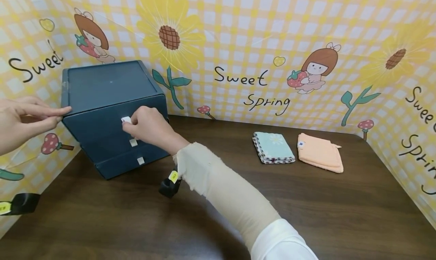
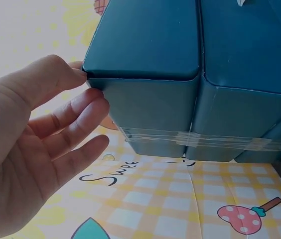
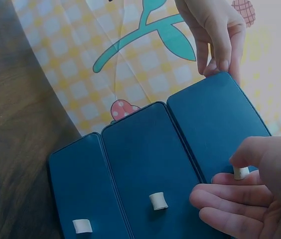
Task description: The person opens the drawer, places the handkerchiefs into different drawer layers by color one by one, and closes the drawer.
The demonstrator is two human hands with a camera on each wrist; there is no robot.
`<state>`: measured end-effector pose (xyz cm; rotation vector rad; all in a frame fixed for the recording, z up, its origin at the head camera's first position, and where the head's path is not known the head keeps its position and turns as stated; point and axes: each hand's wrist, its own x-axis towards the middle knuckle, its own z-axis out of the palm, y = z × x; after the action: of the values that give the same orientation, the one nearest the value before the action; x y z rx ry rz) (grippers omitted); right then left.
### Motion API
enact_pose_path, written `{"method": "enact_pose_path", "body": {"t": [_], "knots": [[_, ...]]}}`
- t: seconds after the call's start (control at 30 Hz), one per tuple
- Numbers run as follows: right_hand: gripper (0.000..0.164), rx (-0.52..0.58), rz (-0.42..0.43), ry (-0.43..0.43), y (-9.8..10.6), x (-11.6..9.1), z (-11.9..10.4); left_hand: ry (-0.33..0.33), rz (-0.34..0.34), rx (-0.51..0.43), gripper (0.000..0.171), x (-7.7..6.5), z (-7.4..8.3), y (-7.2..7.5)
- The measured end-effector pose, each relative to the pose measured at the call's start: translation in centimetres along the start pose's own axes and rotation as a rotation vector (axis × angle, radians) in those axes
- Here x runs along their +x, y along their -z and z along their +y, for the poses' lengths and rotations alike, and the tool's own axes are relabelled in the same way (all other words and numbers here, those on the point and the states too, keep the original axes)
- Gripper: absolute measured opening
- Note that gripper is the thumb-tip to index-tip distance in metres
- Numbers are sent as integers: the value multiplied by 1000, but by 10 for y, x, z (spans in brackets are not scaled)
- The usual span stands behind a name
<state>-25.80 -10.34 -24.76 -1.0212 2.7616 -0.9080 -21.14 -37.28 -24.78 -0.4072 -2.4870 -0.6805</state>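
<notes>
Drawer box (image 1: 109,87) steadied, top tab (image 1: 125,119) pinched

The wood-grained surface (image 1: 238,222) carries the smooth, blue drawer box at far left. The step looks like opening its top drawer (image 1: 97,123); the next move calls for a straight pull. A folded mint cloth (image 1: 275,146) and plush peach cloth (image 1: 319,152) lie at right. The left hand (image 1: 25,122) pinches the near left corner (image 2: 99,79); the right hand (image 1: 150,125) clamps the white top tab.

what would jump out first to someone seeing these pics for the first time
Probably the dark blue three-drawer box at the table's left, its top white tab pinched by the right hand while the left hand touches a top corner. The yellow checked backdrop behind, with big sunflowers, competes. Two folded cloths, one mint, one peach, lie side by side to the right.
</notes>
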Motion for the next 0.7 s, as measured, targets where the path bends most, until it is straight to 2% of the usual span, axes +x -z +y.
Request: {"method": "enact_pose_path", "body": {"t": [0.07, 0.13, 0.4, 0.57, 0.63, 0.7], "knots": [[46, 2, -3, -8, 0, 2, -1, -1, -2, -5, 55, -1, 11, 2], [45, 3, -6, -12, 0, 3, -1, 7, -3, -10, 59, -3, 38, 7], [47, 21, 20, 10, -3, 2, 1, -10, -5, 36, 27, -3, 28, 5], [45, 43, 30, 32, -2, 0, 3, 3, -27, 64, 26, -2, 33, 6], [43, 45, 31, 23, -2, -1, 3, -6, -8, 77, 34, -3, 25, 4], [41, 59, 30, 25, -2, -1, 4, -15, -15, 70, 33, -3, 22, 4]]}}
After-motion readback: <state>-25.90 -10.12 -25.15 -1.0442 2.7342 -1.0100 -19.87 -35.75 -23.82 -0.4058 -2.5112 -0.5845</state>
